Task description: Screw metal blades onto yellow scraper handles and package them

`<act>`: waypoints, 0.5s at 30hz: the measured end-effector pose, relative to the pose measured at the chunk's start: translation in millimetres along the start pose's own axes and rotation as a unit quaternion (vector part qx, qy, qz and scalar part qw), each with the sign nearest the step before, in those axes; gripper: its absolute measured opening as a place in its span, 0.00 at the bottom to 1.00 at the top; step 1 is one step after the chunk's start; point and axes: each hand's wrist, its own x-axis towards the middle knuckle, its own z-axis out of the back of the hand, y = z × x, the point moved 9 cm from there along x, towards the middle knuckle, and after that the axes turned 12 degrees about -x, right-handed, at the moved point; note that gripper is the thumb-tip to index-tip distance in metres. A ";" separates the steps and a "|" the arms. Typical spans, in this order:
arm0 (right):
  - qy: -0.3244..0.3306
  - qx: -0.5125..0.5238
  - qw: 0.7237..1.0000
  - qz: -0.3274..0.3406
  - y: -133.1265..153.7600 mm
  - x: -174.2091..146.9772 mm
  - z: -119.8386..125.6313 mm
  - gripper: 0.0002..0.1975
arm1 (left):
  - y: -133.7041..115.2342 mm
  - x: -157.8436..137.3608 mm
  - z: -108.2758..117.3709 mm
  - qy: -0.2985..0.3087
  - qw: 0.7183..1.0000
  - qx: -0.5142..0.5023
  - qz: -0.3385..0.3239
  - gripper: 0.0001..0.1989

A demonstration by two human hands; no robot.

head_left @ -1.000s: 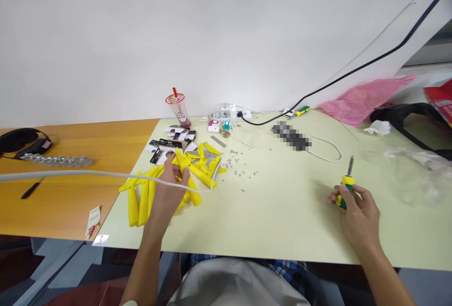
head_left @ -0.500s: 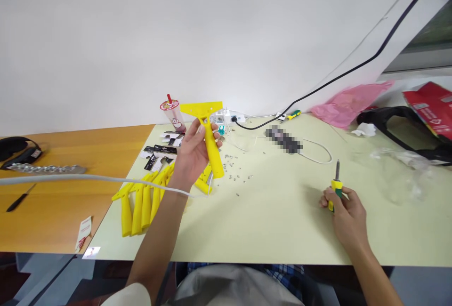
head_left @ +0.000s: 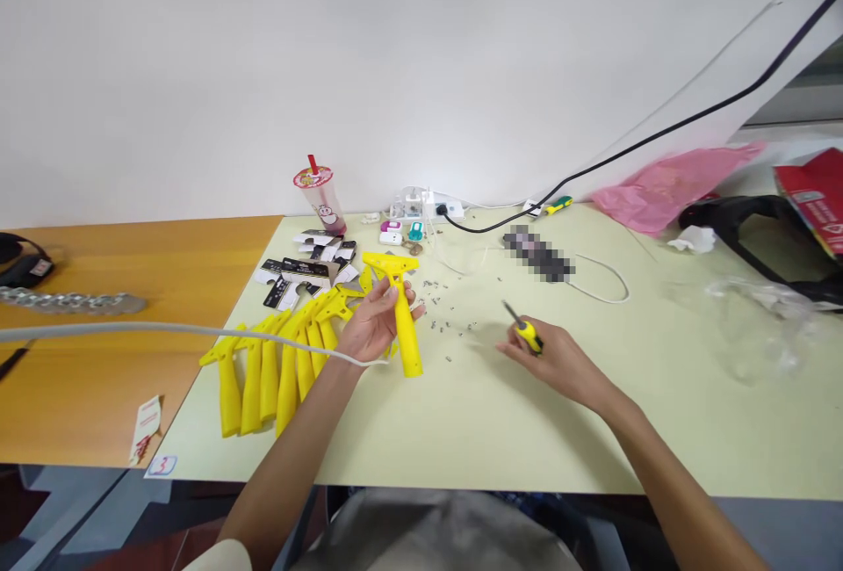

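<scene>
- Left hand (head_left: 370,327): my fingers closed round yellow T-shaped tool (head_left: 407,334), over bench (head_left: 461,439).
- Right hand (head_left: 563,365): fingers gripping screwdriver (head_left: 529,336), tip clear of tool.
- Likely lining-up step; calls for steady tool.

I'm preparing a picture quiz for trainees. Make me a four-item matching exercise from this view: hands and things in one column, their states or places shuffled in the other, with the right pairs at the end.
Column one
1. Left hand
2. Right hand
3. Drink cup
4. Small metal pieces

Column two
A. Lying scattered on the pale tabletop
B. Holding a screwdriver
C. Standing near the wall, with a red straw
D. Holding a yellow T-shaped tool

Right pairs: 1-D, 2-B, 3-C, 4-A
</scene>
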 end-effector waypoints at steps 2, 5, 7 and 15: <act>0.059 -0.021 0.996 0.061 25.4 21.8 -12.8 0.15 | 2.7 -2.2 4.8 -0.005 1.000 -0.006 0.005 0.09; 0.114 -0.032 0.986 0.117 48.1 49.4 -29.2 0.10 | 4.5 -3.2 9.4 -0.010 1.000 -0.017 0.000 0.08; 0.130 -0.031 0.983 0.128 53.5 62.4 -36.7 0.09 | 5.6 -2.5 12.2 -0.016 1.000 -0.020 0.000 0.08; 0.086 -0.010 0.984 0.154 55.3 72.0 -52.5 0.08 | 3.5 3.0 21.9 -0.035 0.998 -0.041 -0.024 0.08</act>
